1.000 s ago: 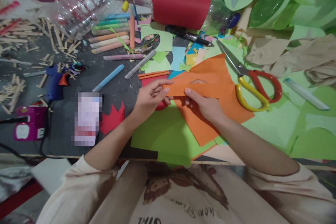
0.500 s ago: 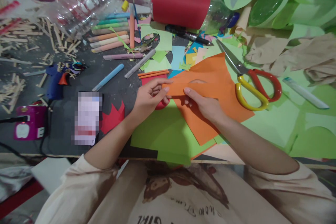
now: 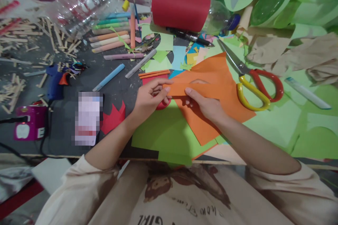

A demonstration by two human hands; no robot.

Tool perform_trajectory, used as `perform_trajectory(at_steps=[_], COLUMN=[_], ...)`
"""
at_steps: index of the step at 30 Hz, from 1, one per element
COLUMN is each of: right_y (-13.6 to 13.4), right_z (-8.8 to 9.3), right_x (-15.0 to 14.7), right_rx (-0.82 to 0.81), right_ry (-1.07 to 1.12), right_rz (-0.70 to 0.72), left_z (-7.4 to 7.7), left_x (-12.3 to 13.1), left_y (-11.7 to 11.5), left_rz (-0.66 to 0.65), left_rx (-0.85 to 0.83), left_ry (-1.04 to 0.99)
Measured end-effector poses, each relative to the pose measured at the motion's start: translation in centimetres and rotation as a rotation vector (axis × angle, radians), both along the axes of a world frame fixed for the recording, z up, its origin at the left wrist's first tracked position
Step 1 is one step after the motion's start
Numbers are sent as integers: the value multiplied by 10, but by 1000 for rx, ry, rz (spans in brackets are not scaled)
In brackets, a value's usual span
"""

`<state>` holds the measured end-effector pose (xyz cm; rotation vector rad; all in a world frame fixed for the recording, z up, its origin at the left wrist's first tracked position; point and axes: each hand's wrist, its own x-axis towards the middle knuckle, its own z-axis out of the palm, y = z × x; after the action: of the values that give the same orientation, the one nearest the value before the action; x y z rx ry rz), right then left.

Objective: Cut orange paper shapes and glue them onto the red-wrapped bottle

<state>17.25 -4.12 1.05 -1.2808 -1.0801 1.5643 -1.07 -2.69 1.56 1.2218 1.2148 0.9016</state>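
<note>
An orange sheet of paper (image 3: 213, 77) lies folded over a green sheet (image 3: 163, 133) in the middle of the table. My left hand (image 3: 150, 98) pinches the left end of the folded orange strip between thumb and fingers. My right hand (image 3: 204, 104) presses and pinches the same fold a little to the right, fingers curled on the paper. A red paper piece (image 3: 161, 104) shows under my left hand.
Scissors with red and yellow handles (image 3: 250, 81) lie right of the orange paper. A red roll (image 3: 179, 8), plastic bottles (image 3: 87, 0), a black marker (image 3: 190, 36), chalk sticks (image 3: 111, 38), a blue glue gun (image 3: 54, 82), wood splinters (image 3: 16, 88) and a purple device (image 3: 27, 123) crowd the far and left side.
</note>
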Motion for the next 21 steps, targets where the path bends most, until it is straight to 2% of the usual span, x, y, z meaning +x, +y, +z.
perform_trajectory(at_steps=[8, 21], right_y=[-1, -1], right_z=[-1, -3], right_x=[2, 2], right_rx=[4, -1], right_ry=[3, -2], right_rz=[3, 9], left_z=[2, -1], left_x=[2, 1], left_y=[0, 1], left_rz=[34, 14], left_rx=[-8, 10], left_ry=[-21, -28])
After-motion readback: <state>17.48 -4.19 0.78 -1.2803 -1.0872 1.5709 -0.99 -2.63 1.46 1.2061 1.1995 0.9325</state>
